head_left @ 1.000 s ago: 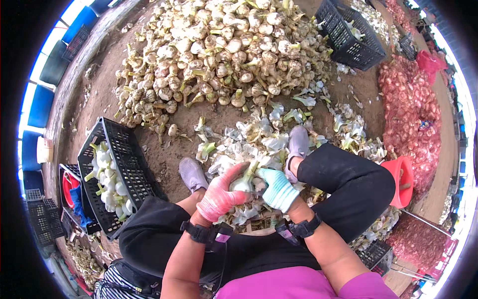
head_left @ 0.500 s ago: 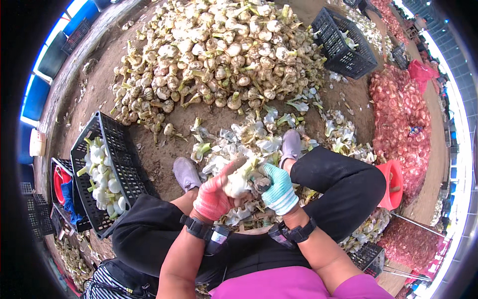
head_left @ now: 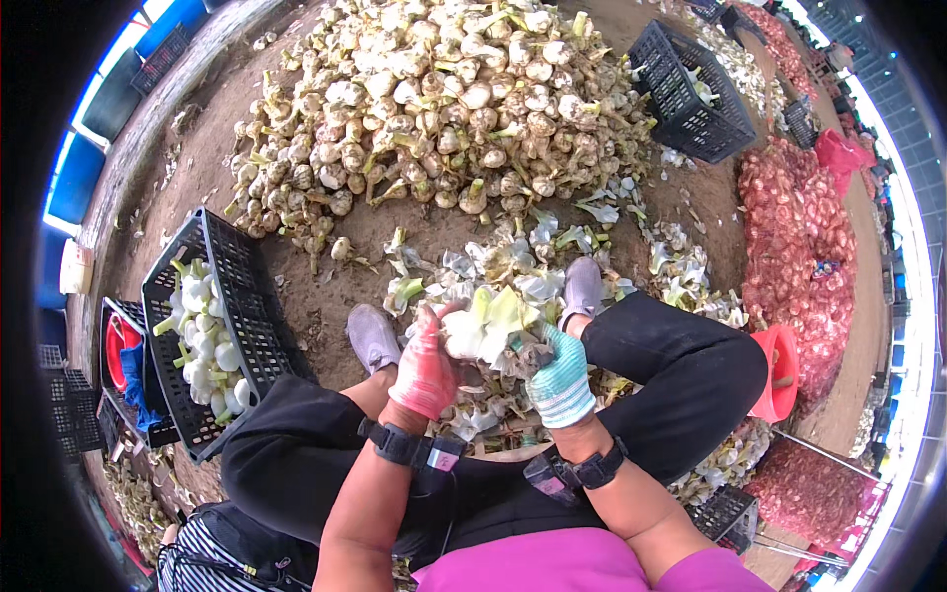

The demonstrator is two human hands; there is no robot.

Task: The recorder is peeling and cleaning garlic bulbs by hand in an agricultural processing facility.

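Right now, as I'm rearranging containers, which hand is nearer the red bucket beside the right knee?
Right. The right hand is left of the red bucket, across the right leg; the left hand lies farther left.

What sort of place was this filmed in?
Probably a covered garlic-handling shed or yard: a large heap of garlic bulbs lies on bare earth, a black crate holds cleaner white bulbs, and what look like red net sacks sit to the right.
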